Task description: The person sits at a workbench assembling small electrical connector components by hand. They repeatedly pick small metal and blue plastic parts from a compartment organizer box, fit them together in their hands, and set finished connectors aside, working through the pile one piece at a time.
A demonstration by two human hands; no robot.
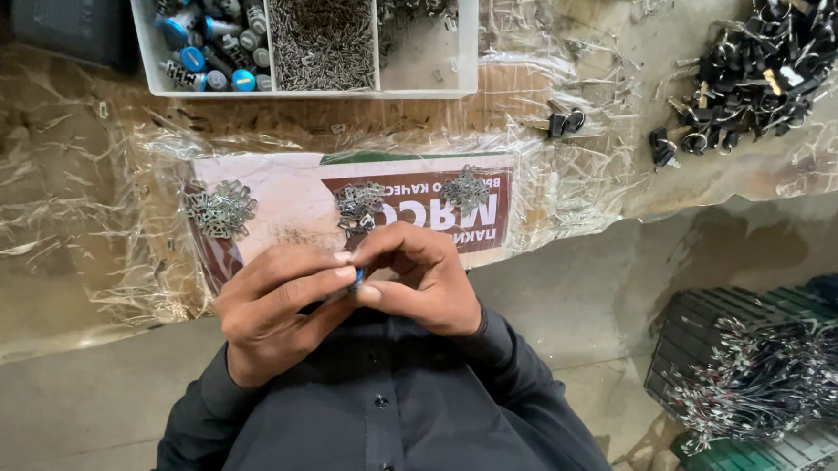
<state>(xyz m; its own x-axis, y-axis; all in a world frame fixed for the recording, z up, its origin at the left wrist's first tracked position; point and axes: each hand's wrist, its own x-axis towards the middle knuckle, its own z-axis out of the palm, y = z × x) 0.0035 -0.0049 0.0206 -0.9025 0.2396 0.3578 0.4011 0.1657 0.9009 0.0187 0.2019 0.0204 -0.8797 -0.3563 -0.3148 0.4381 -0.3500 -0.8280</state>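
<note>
Head cam, bench view. Both hands meet close to the chest, just below the printed card sheet (278, 195) under plastic wrap.

L hand (277, 309): fingers curled in, thumb + forefinger pinching a small blue-tipped part (357, 278).
R hand (421, 279): fingers bent over the same part from the other side, tips pressed against L's. Part mostly hidden betw. fingertips; can't tell its exact shape.

Step in hand (judgement): fitting or seating a small piece into the part, w/ both hands working it at the fingertips. Next move prob. calls for a steady pinch and fine alignment, then a push or twist; not visible whether anything is seated yet.

Nearby: three little heaps of metal pieces (220, 208) on the card, apart from the hands. White divided tray (468, 37) at top: blue-capped cylinders (205, 28) in left compartment, thin metal pins (320, 30) in middle. Pile of black parts (767, 67) top R. Crate w/ wire bundles (765, 373) lower R.
</note>
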